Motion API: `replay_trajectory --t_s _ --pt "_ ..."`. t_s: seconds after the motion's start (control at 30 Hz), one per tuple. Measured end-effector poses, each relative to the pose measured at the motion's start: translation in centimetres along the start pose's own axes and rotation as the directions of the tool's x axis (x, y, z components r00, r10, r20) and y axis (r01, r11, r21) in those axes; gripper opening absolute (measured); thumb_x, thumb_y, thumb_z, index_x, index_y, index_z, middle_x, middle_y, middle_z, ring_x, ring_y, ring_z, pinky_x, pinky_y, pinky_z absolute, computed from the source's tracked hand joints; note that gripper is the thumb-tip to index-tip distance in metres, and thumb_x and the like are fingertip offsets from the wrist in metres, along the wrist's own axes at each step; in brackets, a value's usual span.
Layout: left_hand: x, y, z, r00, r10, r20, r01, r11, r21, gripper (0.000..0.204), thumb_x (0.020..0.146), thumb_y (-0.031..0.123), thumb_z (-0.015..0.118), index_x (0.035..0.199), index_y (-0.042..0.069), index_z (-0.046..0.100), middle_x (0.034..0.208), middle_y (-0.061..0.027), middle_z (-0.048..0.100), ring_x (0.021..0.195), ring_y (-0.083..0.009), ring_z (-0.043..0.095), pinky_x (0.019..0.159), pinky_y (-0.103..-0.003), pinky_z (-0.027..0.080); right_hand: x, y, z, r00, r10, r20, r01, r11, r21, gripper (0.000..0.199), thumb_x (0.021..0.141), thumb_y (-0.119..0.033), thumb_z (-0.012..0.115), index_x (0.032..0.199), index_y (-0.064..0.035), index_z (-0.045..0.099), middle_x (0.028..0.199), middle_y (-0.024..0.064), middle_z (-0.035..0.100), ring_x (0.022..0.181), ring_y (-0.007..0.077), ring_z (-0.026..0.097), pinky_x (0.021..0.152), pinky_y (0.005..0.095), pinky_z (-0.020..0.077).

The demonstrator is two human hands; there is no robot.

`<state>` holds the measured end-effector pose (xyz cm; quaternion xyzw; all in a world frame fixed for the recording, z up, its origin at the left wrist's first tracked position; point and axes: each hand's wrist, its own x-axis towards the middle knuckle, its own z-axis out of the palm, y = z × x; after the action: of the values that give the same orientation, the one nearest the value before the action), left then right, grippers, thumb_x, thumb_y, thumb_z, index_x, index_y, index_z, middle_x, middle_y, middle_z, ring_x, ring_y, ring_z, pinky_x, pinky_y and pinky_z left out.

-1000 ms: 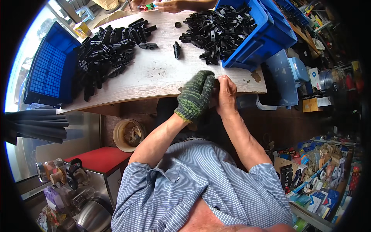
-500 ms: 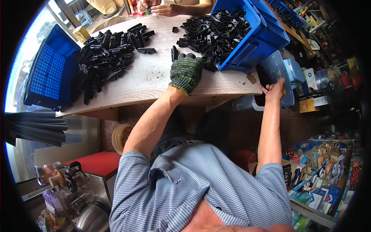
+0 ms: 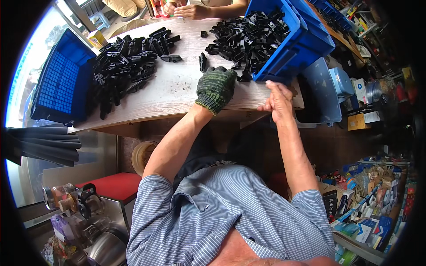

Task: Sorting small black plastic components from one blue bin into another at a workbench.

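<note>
My left hand [image 3: 215,88], in a green knit glove, rests palm down on the pale wooden table [image 3: 177,93], fingers curled beside a few loose black plastic parts [image 3: 203,61]. My bare right hand [image 3: 278,99] is at the table's near edge, just below the corner of a tilted blue crate [image 3: 306,44], fingers partly spread and nothing visible in them. The crate spills many black plastic parts [image 3: 248,37] onto the table. A second heap of black parts [image 3: 126,68] lies to the left.
A blue lattice crate [image 3: 57,84] lies at the table's left end. Another person's hands [image 3: 186,9] work at the far edge. A grey-blue bin [image 3: 321,91] hangs to the right; shelves of small goods stand at the lower right, and a red stool [image 3: 111,184] at the lower left.
My right hand swung out to the right bin and has come back to the table edge under the blue crate. My gloved left hand moved from the edge onto the table.
</note>
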<state>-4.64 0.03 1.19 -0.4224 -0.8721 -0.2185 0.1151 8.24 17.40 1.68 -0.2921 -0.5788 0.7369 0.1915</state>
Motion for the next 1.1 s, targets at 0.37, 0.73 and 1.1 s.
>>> replay_trajectory --t_s 0.37,0.73,1.1 --pt "-3.1 3.7 3.1 0.966 -0.189 -0.175 -0.039 0.562 -0.826 0.027 0.091 0.005 0.058 0.116 0.006 0.066 0.100 -0.0142 0.071 0.089 -0.0302 0.069 0.081 -0.037 0.054 -2.0 2.5 3.1 0.986 -0.099 0.137 0.106 0.993 -0.049 0.037 0.091 -0.036 0.072 0.104 -0.0021 0.069 0.053 -0.0065 0.044 0.040 0.0043 0.038 0.038 0.0232 0.0362" --pt "-3.4 3.4 0.5 0.996 -0.007 -0.083 -0.041 0.827 -0.560 0.044 0.082 0.026 0.073 0.121 0.009 0.062 0.096 -0.0172 0.068 0.085 -0.0379 0.065 0.075 -0.045 0.053 -0.6 5.2 3.7 0.902 -0.398 0.167 0.407 0.913 -0.021 0.031 0.097 -0.039 0.061 0.092 -0.0091 0.068 0.059 -0.0065 0.047 0.044 0.0049 0.038 0.040 0.0238 0.0328" --pt "0.2 -6.3 -1.7 0.958 -0.223 -0.182 0.262 0.939 0.224 0.024 0.090 0.028 0.060 0.104 0.009 0.064 0.090 -0.0172 0.066 0.088 -0.0389 0.063 0.072 -0.052 0.050 -3.5 2.1 5.1 0.990 0.064 0.124 -0.077 0.992 0.099 0.034 0.098 -0.037 0.051 0.077 -0.0102 0.050 0.050 -0.0060 0.027 0.039 0.0073 0.033 0.044 0.0405 0.0581"
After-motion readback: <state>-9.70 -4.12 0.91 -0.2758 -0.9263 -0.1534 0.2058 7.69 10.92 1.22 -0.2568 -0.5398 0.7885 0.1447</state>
